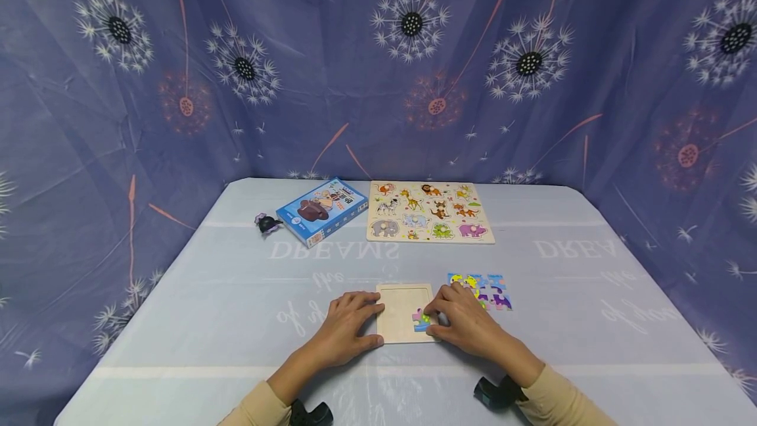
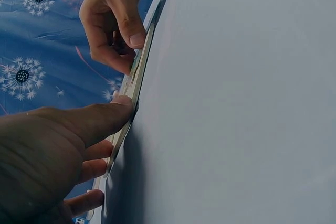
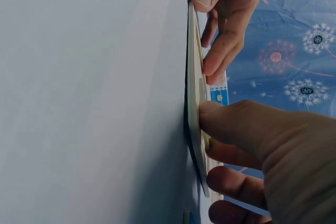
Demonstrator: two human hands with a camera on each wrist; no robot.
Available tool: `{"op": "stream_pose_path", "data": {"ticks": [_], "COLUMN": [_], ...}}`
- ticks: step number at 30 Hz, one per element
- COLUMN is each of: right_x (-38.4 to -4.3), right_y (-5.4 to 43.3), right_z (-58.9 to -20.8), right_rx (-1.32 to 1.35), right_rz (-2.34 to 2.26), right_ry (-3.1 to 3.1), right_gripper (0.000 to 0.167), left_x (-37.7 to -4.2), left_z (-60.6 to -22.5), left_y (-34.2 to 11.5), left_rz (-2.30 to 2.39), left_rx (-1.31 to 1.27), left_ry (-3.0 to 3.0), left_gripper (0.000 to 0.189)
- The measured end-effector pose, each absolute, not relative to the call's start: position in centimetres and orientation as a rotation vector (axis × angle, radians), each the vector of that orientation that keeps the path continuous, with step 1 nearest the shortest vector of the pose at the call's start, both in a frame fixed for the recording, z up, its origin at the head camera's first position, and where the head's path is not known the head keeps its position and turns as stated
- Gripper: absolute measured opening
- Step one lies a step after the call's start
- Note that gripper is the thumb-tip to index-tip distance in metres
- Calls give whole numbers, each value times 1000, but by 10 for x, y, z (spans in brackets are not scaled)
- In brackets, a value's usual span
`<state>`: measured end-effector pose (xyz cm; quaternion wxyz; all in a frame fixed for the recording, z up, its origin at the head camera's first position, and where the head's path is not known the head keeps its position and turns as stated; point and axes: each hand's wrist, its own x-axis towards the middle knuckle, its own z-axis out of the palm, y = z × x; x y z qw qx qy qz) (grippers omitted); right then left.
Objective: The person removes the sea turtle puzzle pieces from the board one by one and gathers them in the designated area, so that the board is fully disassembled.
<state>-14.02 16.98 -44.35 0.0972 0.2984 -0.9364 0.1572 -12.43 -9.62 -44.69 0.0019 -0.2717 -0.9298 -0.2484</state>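
Observation:
A square wooden puzzle tray (image 1: 395, 314) with a raised rim lies on the table. My left hand (image 1: 350, 325) rests at its left side, thumb at the near corner and fingers fairly straight along the edge. In the tray's lower right part is a colourful jigsaw piece (image 1: 420, 325) with pink, green and blue on it. The thumb and index finger of my right hand (image 1: 464, 319) pinch this piece by its right side. Beyond that hand lie several joined jigsaw pieces (image 1: 499, 294), partly hidden by it. The left wrist view shows both hands (image 2: 113, 19) at the tray's edge.
Farther back stand a blue box (image 1: 322, 210) and, right of it, an animal peg puzzle board (image 1: 430, 212). A small dark object (image 1: 267, 223) sits left of the box. A patterned curtain (image 1: 331, 71) hangs behind the pale-covered table (image 1: 195, 321).

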Motion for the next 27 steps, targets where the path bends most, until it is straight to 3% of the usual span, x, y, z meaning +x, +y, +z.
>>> {"op": "stream_pose_path", "data": {"ticks": [27], "right_x": [-124], "right_y": [264], "right_z": [-431], "right_rx": [617], "right_rz": [457], "right_ry": [-2737], "right_gripper": [27], "left_x": [-125], "left_z": [-446], "left_y": [-97], "left_rz": [-800], "left_rx": [-878], "left_ry": [-2886], "left_gripper": [53]}}
